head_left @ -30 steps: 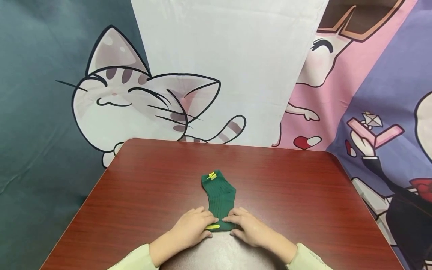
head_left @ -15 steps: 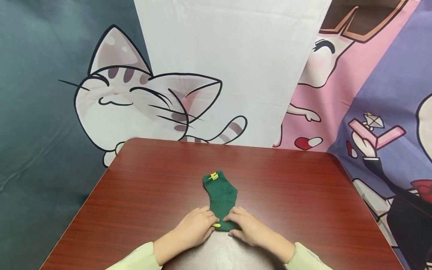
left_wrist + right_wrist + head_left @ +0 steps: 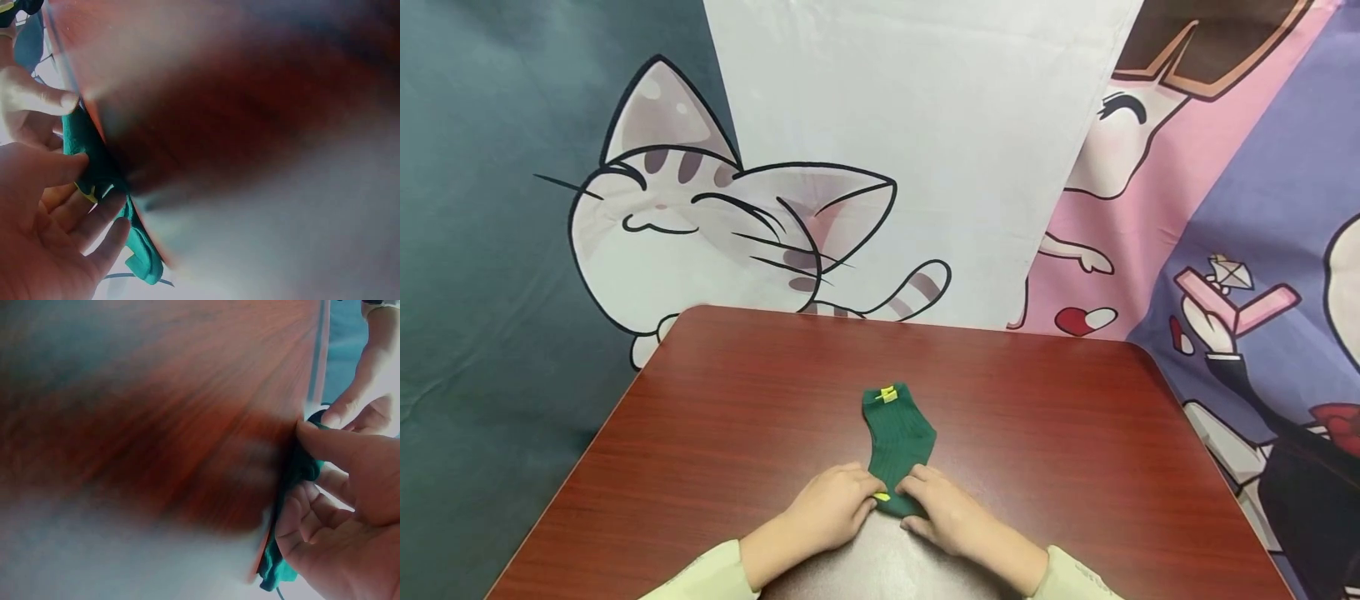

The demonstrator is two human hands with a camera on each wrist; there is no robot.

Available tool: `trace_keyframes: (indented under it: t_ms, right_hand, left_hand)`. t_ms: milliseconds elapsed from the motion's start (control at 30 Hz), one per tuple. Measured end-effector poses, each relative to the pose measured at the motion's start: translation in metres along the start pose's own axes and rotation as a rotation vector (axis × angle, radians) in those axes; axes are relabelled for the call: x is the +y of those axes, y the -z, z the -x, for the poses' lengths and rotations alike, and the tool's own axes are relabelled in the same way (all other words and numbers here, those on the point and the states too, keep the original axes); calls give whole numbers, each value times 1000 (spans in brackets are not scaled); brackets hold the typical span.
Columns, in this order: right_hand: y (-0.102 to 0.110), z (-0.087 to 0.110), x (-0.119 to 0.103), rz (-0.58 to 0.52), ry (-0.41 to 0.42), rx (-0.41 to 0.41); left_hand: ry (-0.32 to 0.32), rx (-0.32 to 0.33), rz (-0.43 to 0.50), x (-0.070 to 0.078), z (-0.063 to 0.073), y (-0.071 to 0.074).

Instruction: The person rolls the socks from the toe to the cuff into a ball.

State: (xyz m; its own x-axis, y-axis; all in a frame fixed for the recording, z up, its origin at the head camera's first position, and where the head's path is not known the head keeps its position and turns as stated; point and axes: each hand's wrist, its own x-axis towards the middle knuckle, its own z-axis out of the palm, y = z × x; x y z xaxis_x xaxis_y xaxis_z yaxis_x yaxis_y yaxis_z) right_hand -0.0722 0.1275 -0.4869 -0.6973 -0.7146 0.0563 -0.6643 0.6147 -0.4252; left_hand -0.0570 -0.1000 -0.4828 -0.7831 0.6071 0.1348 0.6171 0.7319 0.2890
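Note:
A dark green ribbed sock [image 3: 901,433] lies on the reddish-brown table in the head view. A small yellow bow-like piece sits at its far end. Its near end is held between both hands. My left hand [image 3: 837,506] pinches the near left corner, where a bit of yellow shows at the fingertips. Opposite it, my right hand [image 3: 945,511] pinches the near right corner. The left wrist view shows the left thumb [image 3: 65,169] against the sock [image 3: 94,153] with fingers on its other side. In the right wrist view, the right thumb and fingers hold the bunched green fabric [image 3: 300,465].
The wooden table top [image 3: 760,383] spreads around the sock on all sides. Behind the table hangs a printed cloth backdrop [image 3: 880,83] with a cartoon cat and cartoon figures.
The sock has shifted slightly right and toward the person, and its near edge now slants. Less of the near yellow strip shows beside the left fingers. Both hands have kept their hold.

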Motion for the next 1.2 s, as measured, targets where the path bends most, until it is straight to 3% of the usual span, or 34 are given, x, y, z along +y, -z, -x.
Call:
trace_keyframes:
  t_ms: [233,433,633,900,1200]
  right_hand:
    - [-1,0,-1,-4,2,54]
    - [-1,0,4,-96,15,60]
    - [0,1,4,-162,-62,32]
    - [2,1,0,-141,-135,45]
    - [4,-1,-1,-126,-182,2]
  left_hand:
    - [57,-5,61,2,5,0]
    - [64,-43,42,4,4,1]
    - [65,-49,55,3,0,-1]
    - [49,-41,32,0,-2,0]
    - [81,-104,67,-3,-7,4]
